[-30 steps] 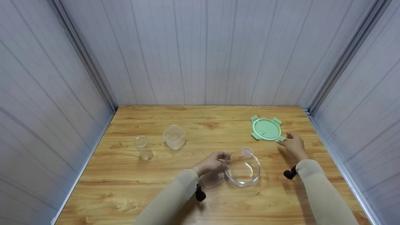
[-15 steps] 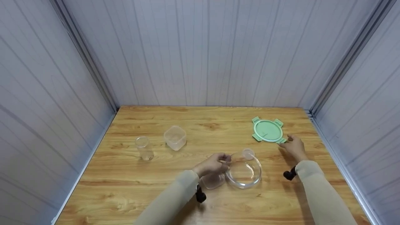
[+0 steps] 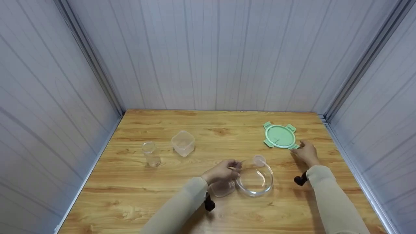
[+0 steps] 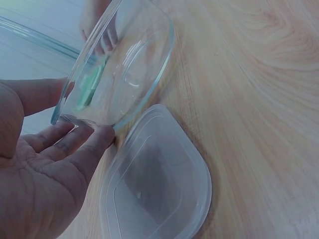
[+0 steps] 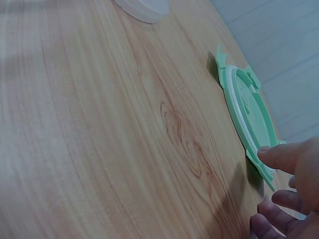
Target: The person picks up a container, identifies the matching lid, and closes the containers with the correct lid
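Shows no clear displacement of glass bowl (image 3: 255, 182) or green lid (image 3: 280, 136) since a second ago, only a slight shift of view; suggests a steady hold. Grips the bowl's rim with curled left hand (image 3: 224, 170). Appears to pinch the lid's tab, farther right on the wooden table (image 3: 130, 201), with right hand (image 3: 306, 153) nearly closed.

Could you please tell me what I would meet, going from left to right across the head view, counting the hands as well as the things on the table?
Tall clear cup → square clear container → left hand → round glass bowl → green lid → right hand.
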A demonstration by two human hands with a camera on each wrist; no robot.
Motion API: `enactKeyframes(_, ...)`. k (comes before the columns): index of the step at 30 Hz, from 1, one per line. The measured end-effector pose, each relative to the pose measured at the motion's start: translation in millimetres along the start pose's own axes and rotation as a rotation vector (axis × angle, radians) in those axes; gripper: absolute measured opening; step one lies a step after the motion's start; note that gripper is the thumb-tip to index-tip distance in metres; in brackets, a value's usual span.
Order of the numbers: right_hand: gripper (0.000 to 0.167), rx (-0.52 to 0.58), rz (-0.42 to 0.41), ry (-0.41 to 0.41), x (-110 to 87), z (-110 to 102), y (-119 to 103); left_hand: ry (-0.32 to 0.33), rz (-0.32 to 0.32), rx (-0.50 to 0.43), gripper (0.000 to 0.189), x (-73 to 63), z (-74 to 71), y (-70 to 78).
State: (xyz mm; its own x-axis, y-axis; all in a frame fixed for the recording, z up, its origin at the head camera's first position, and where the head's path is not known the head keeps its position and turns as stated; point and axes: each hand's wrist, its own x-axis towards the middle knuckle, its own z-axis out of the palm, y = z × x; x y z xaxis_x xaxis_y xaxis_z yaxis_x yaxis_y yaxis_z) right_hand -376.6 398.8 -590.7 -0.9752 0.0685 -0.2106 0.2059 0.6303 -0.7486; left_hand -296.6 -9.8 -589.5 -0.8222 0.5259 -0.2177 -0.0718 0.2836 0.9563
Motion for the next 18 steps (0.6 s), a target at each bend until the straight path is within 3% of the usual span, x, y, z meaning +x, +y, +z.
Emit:
enactKeyframes(7, 0.080, -0.029, -0.020, 0.029, 5.4, 3.8, 3.2, 0.001, 0.000, 0.008, 0.057, -0.9, -0.4, 0.5)
enactKeyframes(18, 0.068, -0.061, 0.018, 0.079, 13.2, 9.9, -2.5, -0.005, 0.027, 0.001, 0.054, -0.4, 0.1, -0.2)
